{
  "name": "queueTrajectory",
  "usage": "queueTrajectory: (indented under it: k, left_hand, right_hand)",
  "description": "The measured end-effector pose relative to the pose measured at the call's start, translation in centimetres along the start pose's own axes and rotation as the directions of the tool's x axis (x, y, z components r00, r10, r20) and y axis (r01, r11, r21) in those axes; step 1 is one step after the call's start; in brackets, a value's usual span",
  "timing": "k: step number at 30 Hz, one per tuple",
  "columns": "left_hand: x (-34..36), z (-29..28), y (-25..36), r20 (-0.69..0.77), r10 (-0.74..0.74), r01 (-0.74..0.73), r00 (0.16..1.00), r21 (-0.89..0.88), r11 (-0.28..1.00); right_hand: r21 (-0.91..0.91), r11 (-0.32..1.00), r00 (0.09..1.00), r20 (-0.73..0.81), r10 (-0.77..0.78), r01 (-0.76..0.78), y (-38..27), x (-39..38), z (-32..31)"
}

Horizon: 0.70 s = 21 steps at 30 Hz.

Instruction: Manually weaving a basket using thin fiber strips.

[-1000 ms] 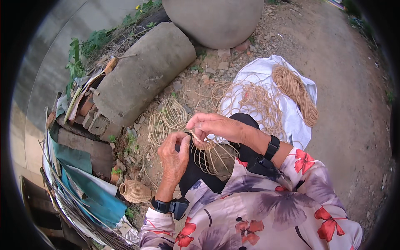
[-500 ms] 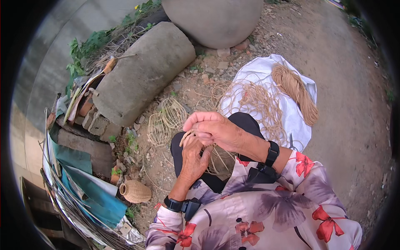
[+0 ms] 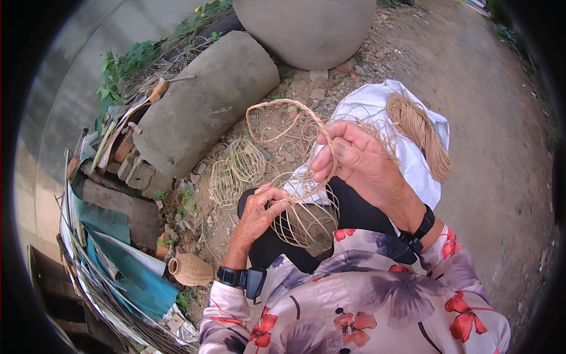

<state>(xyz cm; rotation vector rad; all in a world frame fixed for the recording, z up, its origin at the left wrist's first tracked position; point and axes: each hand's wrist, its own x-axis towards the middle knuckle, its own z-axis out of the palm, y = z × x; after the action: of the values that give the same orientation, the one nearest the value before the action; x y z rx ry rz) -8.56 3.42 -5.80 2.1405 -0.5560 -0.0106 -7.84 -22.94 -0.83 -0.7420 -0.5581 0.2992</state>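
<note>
An open basket frame [image 3: 302, 229] of thin, pale bent strands rests over my lap, between my dark-trousered knees. My left hand [image 3: 261, 211] pinches the frame's upper edge between thumb and fingers. Raised higher and to the right, my right hand [image 3: 358, 154] is closed on a tan twisted cord [image 3: 306, 108]. Beyond the fingers the cord arcs up and to the left in a wide loop. From the right hand it also seems to run down toward the frame; the exact join is too fine to make out.
To the right, a white sack [image 3: 368, 101] carries loose tan cord and a bundled cord hank [image 3: 418, 135]. Two similar frames [image 3: 236, 168] lie on the ground ahead. A small woven basket [image 3: 191, 269] sits left, near teal sheeting [image 3: 132, 277]. A concrete cylinder [image 3: 203, 106] lies beyond.
My hands, close together before, are now apart. The right hand has moved up and right, drawing the cord into a wide loop. The left hand moved slightly left, and the frame shows more fully.
</note>
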Motion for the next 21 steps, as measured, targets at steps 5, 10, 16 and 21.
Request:
queueTrajectory:
  k: [5, 10, 16, 21]
  left_hand:
    - [-0.2, 1.8, 0.2, -0.011, -0.073, 0.074, 0.997, 0.137, 0.988]
    - [0.0, 1.9, -0.1, -0.094, 0.015, -0.01, 0.995, 0.057, 0.998]
    - [-0.2, 1.6, 0.0, -0.063, -0.001, 0.007, 0.998, 0.101, 0.995]
    - [-0.2, 2.7, 0.4, -0.125, -0.007, 0.025, 0.992, 0.149, 0.989]
  right_hand:
    - [-0.131, 0.985, 0.978, -0.192, 0.085, -0.111, 5.1, -2.9, -1.2]
    - [-0.378, 0.878, 0.932, -0.319, 0.173, -0.292, 9.3, -3.4, -1.4]
    - [-0.662, 0.652, 0.92, -0.361, 0.153, -0.369, 10.9, -2.8, -1.4]
    - [-0.809, 0.519, 0.942, -0.335, -0.019, -0.277, 11.2, -2.4, -0.9]
